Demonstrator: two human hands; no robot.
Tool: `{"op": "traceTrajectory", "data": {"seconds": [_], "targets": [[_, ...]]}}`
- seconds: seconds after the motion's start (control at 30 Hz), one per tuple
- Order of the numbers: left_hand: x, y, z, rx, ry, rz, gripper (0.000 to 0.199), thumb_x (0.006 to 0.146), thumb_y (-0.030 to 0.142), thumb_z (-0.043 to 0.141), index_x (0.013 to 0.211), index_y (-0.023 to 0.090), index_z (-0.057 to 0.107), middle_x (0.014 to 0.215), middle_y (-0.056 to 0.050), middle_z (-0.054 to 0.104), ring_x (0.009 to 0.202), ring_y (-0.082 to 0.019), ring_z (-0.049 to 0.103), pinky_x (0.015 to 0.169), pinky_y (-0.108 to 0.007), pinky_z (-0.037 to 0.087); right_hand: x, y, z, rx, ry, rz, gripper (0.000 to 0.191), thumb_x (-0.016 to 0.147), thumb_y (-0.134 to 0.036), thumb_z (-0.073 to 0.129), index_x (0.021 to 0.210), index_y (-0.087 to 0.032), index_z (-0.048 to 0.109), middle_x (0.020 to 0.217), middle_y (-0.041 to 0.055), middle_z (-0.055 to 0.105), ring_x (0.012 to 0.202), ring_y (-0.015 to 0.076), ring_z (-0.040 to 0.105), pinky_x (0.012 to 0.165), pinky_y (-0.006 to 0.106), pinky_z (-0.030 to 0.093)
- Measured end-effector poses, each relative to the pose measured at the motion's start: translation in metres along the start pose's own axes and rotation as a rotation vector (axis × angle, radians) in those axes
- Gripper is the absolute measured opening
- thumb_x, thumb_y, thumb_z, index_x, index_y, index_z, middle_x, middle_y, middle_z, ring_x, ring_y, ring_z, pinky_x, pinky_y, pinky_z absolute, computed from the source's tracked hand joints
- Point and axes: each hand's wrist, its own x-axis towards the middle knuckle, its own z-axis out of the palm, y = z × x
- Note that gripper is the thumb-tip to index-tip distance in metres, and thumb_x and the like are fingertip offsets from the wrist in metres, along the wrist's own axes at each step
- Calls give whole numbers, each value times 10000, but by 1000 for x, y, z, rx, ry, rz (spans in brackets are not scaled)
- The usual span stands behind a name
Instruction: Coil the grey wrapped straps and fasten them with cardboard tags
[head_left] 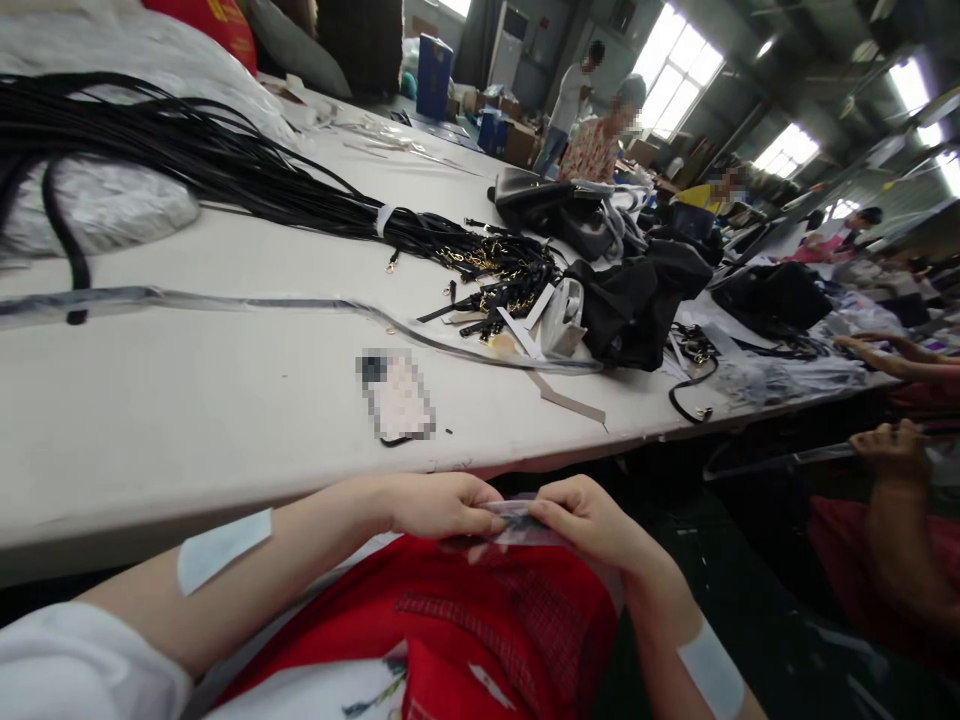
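Close to my lap, just off the table's front edge, my left hand (454, 507) and my right hand (589, 520) face each other. Between them a small clear plastic sleeve (517, 522) is pinched by the fingers of both hands. Something dark shows through the plastic, too unclear to name. A phone (397, 395) lies on the white table (225, 400) beyond my hands. Behind it, a long strap in clear plastic (300, 302) stretches across the tabletop.
A bundle of black straps (262, 180) with gold clasps lies along the table. Black bags (634, 300) and paper strips (521, 333) are at the right. A co-worker's hand (892, 450) is close on my right. Wrapped white packages (105, 205) sit at the left.
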Motion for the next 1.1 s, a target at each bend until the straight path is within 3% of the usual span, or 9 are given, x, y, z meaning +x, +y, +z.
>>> {"op": "traceTrajectory", "data": {"seconds": [0.17, 0.4, 0.57, 0.63, 0.8, 0.93, 1.03, 1.1], "targets": [[-12, -7, -2, -66, 33, -25, 331, 856, 504, 570, 854, 180, 504, 643, 58, 418, 554, -92, 331, 511, -205, 274, -8, 12, -10, -44, 66, 28, 497, 946, -468, 447, 548, -170, 429, 533, -51, 359, 516, 83, 335, 474, 212, 237], [-16, -5, -1, -172, 99, -56, 229, 821, 392, 582, 847, 188, 483, 683, 49, 415, 601, -107, 332, 557, -222, 289, -14, 19, -15, -6, 79, 60, 498, 958, -444, 437, 561, -155, 520, 486, -38, 477, 481, 85, 415, 484, 200, 296], [-14, -8, -3, -238, 154, -82, 203, 750, 306, 602, 902, 183, 550, 657, 49, 422, 593, -113, 330, 547, -229, 261, -14, 4, -13, -22, 8, 36, 259, 873, -336, 604, 715, -137, 656, 573, -37, 553, 534, 94, 469, 512, 195, 325], [-13, -10, -5, -348, 147, -81, 249, 755, 363, 581, 918, 175, 575, 615, 48, 409, 551, -112, 295, 505, -231, 217, -11, 0, -8, -106, 20, 7, 193, 859, -283, 623, 728, -151, 673, 605, -35, 587, 557, 98, 495, 526, 197, 329], [-5, -18, -10, -541, 116, -141, 693, 817, 739, 392, 898, 103, 656, 516, 68, 270, 448, -89, 120, 429, -250, 72, -4, 3, 2, -547, 229, -155, 126, 900, -229, 589, 845, -203, 700, 739, 5, 696, 692, 155, 596, 667, 255, 383], [1, -22, -7, -651, -32, -212, 456, 863, 547, 568, 898, 102, 664, 526, 86, 219, 428, -61, 65, 397, -212, 34, -3, 3, 0, -776, 380, -333, 194, 947, -228, 502, 1005, -183, 682, 755, 50, 702, 686, 184, 587, 707, 307, 403], [0, -19, -4, -803, -128, -80, 312, 843, 416, 667, 787, 111, 630, 489, 89, 280, 385, -35, 111, 352, -156, 83, -4, 4, -5, -705, 501, -388, 228, 957, -257, 478, 972, -172, 689, 744, 57, 700, 677, 182, 595, 699, 305, 420], [-3, -11, -5, -901, -115, 33, 298, 829, 374, 701, 732, 108, 610, 459, 78, 362, 347, -23, 212, 324, -124, 174, -4, 9, -5, -545, 551, -314, 206, 933, -297, 528, 887, -184, 694, 737, 44, 698, 680, 172, 607, 679, 281, 428]]}}
